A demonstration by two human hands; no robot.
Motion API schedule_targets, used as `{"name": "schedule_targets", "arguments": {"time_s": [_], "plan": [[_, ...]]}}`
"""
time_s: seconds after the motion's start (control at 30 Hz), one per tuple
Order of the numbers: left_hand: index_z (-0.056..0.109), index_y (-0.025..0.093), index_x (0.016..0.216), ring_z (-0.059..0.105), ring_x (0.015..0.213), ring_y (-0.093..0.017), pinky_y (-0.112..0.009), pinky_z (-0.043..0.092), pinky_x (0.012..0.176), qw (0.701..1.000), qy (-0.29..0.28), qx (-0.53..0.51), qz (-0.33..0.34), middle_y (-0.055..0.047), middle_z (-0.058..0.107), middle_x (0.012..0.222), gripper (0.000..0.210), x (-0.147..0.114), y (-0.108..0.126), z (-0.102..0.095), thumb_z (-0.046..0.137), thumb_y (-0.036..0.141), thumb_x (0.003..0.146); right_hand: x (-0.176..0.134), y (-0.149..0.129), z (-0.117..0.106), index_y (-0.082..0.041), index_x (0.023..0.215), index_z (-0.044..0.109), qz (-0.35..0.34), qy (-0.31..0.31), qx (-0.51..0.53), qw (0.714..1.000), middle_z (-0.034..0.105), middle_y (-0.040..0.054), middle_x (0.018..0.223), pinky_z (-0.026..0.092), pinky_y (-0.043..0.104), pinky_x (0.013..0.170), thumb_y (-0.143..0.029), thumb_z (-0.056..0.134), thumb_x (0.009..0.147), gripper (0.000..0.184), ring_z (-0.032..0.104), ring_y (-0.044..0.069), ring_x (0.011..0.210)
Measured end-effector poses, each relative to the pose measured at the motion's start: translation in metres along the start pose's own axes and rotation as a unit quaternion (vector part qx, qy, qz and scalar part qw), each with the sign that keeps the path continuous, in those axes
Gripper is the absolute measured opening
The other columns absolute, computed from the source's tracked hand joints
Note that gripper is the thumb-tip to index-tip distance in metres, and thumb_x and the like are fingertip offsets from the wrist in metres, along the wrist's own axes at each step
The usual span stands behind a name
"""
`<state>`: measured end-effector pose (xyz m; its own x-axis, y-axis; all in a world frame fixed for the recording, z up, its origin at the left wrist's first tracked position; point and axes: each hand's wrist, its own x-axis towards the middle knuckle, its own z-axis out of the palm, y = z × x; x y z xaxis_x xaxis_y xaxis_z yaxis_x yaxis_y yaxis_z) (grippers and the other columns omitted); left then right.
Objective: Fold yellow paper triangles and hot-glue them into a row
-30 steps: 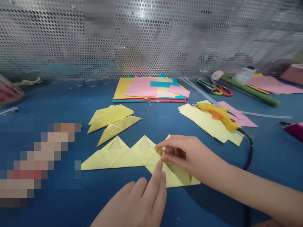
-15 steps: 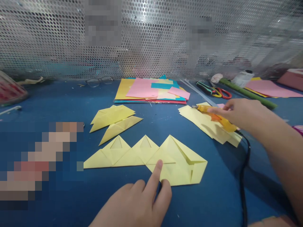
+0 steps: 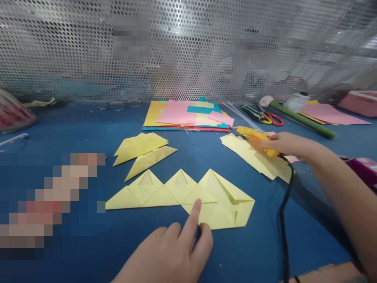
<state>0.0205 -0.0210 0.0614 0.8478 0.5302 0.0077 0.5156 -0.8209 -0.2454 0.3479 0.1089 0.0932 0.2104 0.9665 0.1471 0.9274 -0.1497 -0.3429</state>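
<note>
A strip of joined, folded yellow paper [image 3: 153, 196] with several peaks lies on the table in front of me. My left hand [image 3: 173, 247] presses its right part with a stretched index finger; the thumb is apart and touches the lower edge, and nothing is gripped. My right hand [image 3: 290, 145] holds a yellow-orange glue gun [image 3: 256, 139], nozzle pointing left, over a spread of pale yellow paper sheets [image 3: 265, 167]. A black cord [image 3: 284, 220] trails from the gun toward me. Two loose folded yellow pieces [image 3: 141, 147] lie behind the strip's left half.
Behind lies a stack of coloured paper [image 3: 173, 114]. Scissors [image 3: 272, 118], a green stick [image 3: 303, 120] and pink paper [image 3: 335, 112] are at the back right. Eyeglasses [image 3: 118, 104] rest by the perforated metal screen [image 3: 182, 47]. A purple object [image 3: 361, 169] sits at the right.
My right hand has moved slightly left with the glue gun, its cord swinging left too. My left finger stays on the folded paper strip.
</note>
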Motion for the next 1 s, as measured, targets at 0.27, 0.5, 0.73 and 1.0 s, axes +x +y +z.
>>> {"name": "schedule_targets", "arguments": {"time_s": [0.27,0.5,0.73,1.0], "plan": [[0.058,0.017,0.112,0.064,0.053,-0.012,-0.020,0.051,0.044,0.999,0.019,0.033,0.016,-0.021,0.056,0.132,0.038,-0.001,-0.001,0.001,0.031,0.003,0.090,-0.016,-0.042,0.000,-0.019,0.092,0.041,-0.049,-0.086,0.202,0.974,0.057,0.0059,0.083,0.043,0.025,0.056,-0.018,0.038,0.088,0.005,0.053,0.008,0.056],[0.056,0.017,0.110,0.063,0.052,-0.012,-0.020,0.051,0.044,0.998,0.033,0.050,0.014,-0.021,0.055,0.131,0.040,-0.001,0.001,0.006,0.026,0.001,0.090,-0.034,-0.057,0.019,-0.021,0.080,0.048,-0.159,-0.079,0.167,0.970,0.048,-0.0049,0.064,0.033,0.025,0.049,-0.026,0.060,0.068,0.017,0.044,0.011,0.054],[0.055,0.018,0.110,0.063,0.052,-0.012,-0.020,0.050,0.045,0.998,0.036,0.051,0.007,-0.021,0.055,0.131,0.040,-0.001,0.002,0.008,0.023,0.003,0.092,-0.048,-0.065,0.029,-0.021,0.079,0.055,-0.256,-0.122,0.130,0.950,0.058,-0.0030,0.065,0.037,0.024,0.045,-0.046,0.068,0.070,0.030,0.051,0.013,0.050],[0.055,0.018,0.109,0.063,0.053,-0.013,-0.021,0.051,0.045,0.998,0.043,0.046,0.001,-0.020,0.058,0.129,0.039,-0.002,0.003,0.010,0.023,0.005,0.092,-0.055,-0.072,0.042,-0.021,0.061,0.051,-0.323,0.042,0.012,0.945,0.052,-0.0033,0.048,0.033,0.024,0.046,-0.034,0.060,0.067,0.017,0.047,0.012,0.040]]}}
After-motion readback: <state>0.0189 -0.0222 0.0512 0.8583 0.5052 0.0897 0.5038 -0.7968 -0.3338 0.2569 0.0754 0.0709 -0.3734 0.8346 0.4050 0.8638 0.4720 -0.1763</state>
